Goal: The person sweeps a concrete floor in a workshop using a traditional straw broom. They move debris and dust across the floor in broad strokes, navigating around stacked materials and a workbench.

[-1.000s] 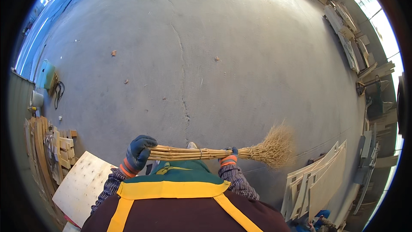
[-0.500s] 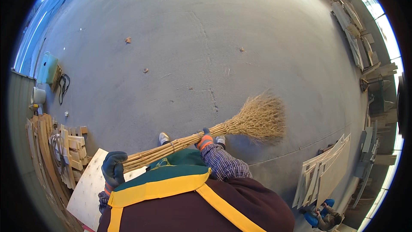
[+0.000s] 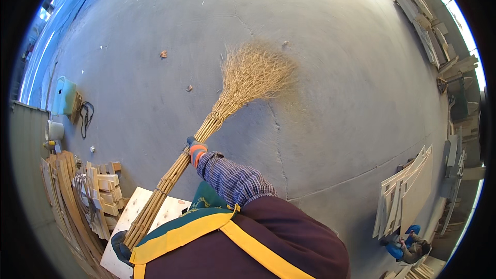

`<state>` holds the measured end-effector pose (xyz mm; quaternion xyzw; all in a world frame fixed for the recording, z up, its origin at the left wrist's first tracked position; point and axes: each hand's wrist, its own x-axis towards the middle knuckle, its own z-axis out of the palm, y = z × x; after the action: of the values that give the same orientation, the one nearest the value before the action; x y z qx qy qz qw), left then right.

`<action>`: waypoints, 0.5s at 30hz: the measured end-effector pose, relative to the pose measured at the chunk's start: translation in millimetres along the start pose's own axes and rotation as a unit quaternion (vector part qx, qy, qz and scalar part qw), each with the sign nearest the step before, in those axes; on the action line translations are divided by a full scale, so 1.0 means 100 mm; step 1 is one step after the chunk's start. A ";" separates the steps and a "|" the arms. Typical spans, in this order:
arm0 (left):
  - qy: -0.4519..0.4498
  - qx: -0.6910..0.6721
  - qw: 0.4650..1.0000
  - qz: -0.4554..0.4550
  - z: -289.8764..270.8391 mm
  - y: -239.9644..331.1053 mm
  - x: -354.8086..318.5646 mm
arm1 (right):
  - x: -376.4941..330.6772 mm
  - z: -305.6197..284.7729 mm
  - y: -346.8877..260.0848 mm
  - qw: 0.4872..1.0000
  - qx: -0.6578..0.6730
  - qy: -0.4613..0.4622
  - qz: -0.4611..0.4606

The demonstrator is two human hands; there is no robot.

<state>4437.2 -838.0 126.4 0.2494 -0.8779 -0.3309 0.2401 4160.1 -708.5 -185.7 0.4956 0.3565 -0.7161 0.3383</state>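
Note:
A straw-coloured twig broom (image 3: 258,70) slants across the view, its bundled cane handle running from the lower left up to a wide bristle head. The bristles are over the concrete floor ahead of me, slightly smeared by motion. My right hand (image 3: 197,151), in a dark glove with an orange band, is closed around the middle of the handle. Near the handle's bottom end my left hand (image 3: 121,248), also gloved, is closed around it, partly hidden behind my apron. Two dry leaves, one leaf (image 3: 164,54) and another leaf (image 3: 189,88), lie left of the bristles.
Stacked wood offcuts (image 3: 106,194) and a pale plywood sheet (image 3: 119,258) are at the lower left. A bucket (image 3: 53,130) and a light green container (image 3: 64,96) stand farther up. On the right lean boards (image 3: 405,194), with a crouching person (image 3: 411,245) nearby.
The broom has swung from pointing right to pointing ahead, its bristles moving leftward and away from me. My right hand moved left and forward; my left hand dropped lower.

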 end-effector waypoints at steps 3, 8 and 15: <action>-0.018 -0.006 0.999 0.028 -0.05 -0.01 0.10 | -0.39 0.02 -0.05 0.995 0.074 -0.010 -0.062; -0.054 -0.046 0.994 0.081 -0.02 -0.07 0.29 | -0.60 -0.18 -0.05 0.976 0.164 0.018 -0.144; -0.182 -0.191 0.953 0.152 0.58 -0.26 0.67 | 0.04 -1.40 -0.13 0.931 0.315 0.064 -0.175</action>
<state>4359.9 -868.5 86.6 -0.0021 -0.8547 -0.4915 0.1671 4214.2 -583.7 -223.1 0.5517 0.2146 -0.8059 0.0108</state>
